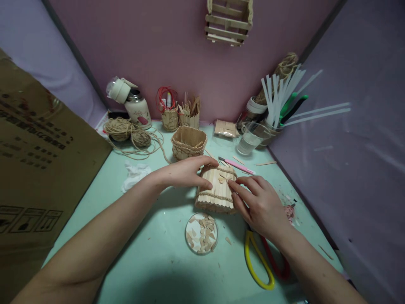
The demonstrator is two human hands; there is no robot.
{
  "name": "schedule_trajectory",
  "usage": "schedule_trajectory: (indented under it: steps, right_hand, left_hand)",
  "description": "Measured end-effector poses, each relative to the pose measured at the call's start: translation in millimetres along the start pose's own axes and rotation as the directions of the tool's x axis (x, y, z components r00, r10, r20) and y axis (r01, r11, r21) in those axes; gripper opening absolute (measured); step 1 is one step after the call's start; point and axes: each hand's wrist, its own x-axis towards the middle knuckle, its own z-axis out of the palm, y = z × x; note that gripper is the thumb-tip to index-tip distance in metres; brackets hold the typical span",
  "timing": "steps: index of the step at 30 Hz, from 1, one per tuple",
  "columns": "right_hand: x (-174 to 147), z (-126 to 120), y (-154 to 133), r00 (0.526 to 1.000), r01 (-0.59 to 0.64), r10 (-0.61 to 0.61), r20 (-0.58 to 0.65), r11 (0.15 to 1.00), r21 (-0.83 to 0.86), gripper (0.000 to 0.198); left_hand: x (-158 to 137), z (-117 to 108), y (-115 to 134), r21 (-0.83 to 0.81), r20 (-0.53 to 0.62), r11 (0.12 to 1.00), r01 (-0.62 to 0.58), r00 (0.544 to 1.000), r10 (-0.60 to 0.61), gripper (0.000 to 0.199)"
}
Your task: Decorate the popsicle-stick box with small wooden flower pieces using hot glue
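Observation:
A holder made of wooden craft sticks [215, 185] lies on its side on the table, with braided twine bands around it. Teardrop-shaped wood pieces [222, 179] form a small petal pattern on its upper face. My left hand [190, 172] grips the holder from the left, thumb on the face and fingers over the far end. At the pattern's right side, my right hand [257, 202] brings its fingertips together on a small wood piece, mostly covered by the fingers. A round dish [187, 240] with several loose teardrop wood pieces sits just in front of the holder.
Scissors [267, 283] lie under my right forearm. Behind the holder are a pink craft knife [240, 166], a woven-edged box [189, 150] and a cup of clear liquid [248, 143]. Twine [118, 131] and an open bottle [139, 109] stand back left; a cardboard box [38, 147] flanks the left.

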Motion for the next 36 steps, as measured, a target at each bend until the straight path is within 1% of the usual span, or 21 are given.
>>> schedule_trajectory:
  steps: [5, 13, 22, 26, 31, 33, 36]
  right_hand:
    - [0, 0, -1, 1.0, 0.002, -0.002, 0.013, 1.0, -0.015, 0.024]
    - [1, 0, -1, 1.0, 0.009, -0.008, 0.028, 1.0, -0.03, 0.025]
    - [0, 2, -2, 0.999, -0.008, 0.007, 0.038, 1.0, 0.013, 0.025]
    - [-4, 0, -1, 0.998, -0.037, 0.034, 0.045, 0.997, 0.067, 0.03]
    - [-12, -6, -2, 0.987, -0.143, 0.154, -0.047, 0.972, 0.187, 0.049]
    - [-15, -5, -4, 0.982, -0.17, 0.184, -0.036, 0.955, 0.243, 0.053]
    - [-18, 0, -9, 0.984, -0.174, 0.179, 0.009, 0.945, 0.277, 0.055]
  left_hand:
    - [0, 0, 0, 0.006, 0.013, 1.0, 0.022, 1.0, -0.022, 0.063]
    - [0, 0, 0, 0.012, 0.021, 1.0, 0.012, 1.0, -0.012, 0.064]
    - [1, 1, -4, 0.018, 0.017, 1.0, -0.005, 1.0, 0.004, 0.064]
    - [1, 0, -5, 0.031, 0.024, 0.999, -0.009, 1.0, 0.008, 0.066]
    - [1, 0, -8, 0.024, 0.03, 0.999, -0.026, 0.999, 0.026, 0.065]
    - [1, 0, -8, 0.016, 0.029, 1.0, -0.025, 0.999, 0.025, 0.065]
    - [1, 0, -9, 0.014, 0.026, 1.0, -0.02, 0.999, 0.019, 0.067]
